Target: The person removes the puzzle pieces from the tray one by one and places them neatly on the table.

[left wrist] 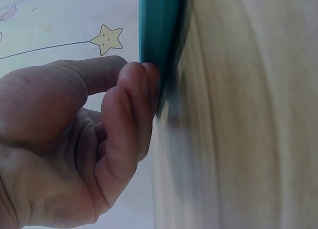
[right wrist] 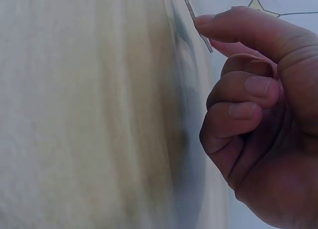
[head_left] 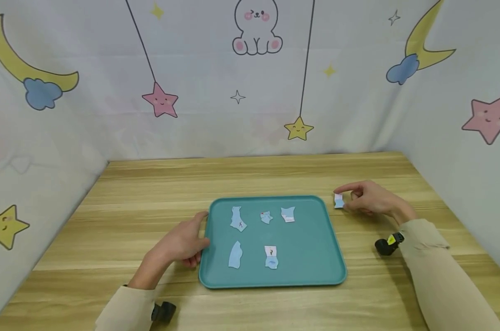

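My right hand (head_left: pixel 370 197) is to the right of the tray and pinches a small white-and-blue card piece (head_left: pixel 338 201) between thumb and index finger. In the right wrist view this card piece (right wrist: pixel 198 23) shows edge-on as thin and flat, close over the table, and the other fingers curl into the palm. My left hand (head_left: pixel 184 241) grips the left rim of a teal tray (head_left: pixel 307 257). The left wrist view has its thumb and fingertips right at the tray's edge (left wrist: pixel 158 30). On the tray, several irregular light-blue card pieces (head_left: pixel 271 257) lie spaced apart, some with small printed pictures.
The tray rests on a wood-grain table (head_left: pixel 150 184). Behind and beside the table hangs a white cloth (head_left: pixel 208 133) printed with stars, moons and a bear. A black wrist camera (head_left: pixel 386 246) sits by the right sleeve, another camera (head_left: pixel 165 312) by the left.
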The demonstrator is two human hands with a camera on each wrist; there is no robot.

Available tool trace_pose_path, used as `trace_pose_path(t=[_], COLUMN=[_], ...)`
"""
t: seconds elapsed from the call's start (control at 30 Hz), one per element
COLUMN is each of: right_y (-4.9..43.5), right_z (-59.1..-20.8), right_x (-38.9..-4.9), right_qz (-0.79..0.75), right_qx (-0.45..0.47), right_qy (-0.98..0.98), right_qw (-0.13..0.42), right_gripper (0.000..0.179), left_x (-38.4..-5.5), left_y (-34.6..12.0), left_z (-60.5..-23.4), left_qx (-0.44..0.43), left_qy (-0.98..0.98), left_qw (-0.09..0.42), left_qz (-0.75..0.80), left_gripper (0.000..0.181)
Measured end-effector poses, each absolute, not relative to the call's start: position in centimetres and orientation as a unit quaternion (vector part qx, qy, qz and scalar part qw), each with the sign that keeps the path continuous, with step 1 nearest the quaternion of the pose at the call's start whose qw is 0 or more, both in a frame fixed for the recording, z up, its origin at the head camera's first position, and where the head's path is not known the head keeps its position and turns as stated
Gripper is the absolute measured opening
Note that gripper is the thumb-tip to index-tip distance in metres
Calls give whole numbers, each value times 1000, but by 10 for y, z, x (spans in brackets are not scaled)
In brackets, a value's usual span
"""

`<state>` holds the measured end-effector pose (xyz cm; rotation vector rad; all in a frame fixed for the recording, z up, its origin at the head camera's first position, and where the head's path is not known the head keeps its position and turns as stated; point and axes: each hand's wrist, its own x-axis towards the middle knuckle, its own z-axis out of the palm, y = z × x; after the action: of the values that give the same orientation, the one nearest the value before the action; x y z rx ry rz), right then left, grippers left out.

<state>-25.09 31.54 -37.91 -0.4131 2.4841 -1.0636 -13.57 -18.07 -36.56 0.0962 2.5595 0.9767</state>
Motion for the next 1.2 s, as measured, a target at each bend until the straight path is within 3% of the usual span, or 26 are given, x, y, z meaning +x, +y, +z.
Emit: trace_pose_path(t=[0.9,1.2], right_y=[312,314], right_z=[-379,-370], right_x=[-261,-246], right_qz=[-339,-380], right_qx=[-155,-151], right_qy=[907,899], right_qw=[194,155], right_gripper=[59,58], left_x=[-135,-137], left_y=[-181,-181], left_z=[-366,-365], left_qx=[34,38], left_qy=[915,915], left_qw=[202,207], left_qz=[348,345], left_gripper=[79,80])
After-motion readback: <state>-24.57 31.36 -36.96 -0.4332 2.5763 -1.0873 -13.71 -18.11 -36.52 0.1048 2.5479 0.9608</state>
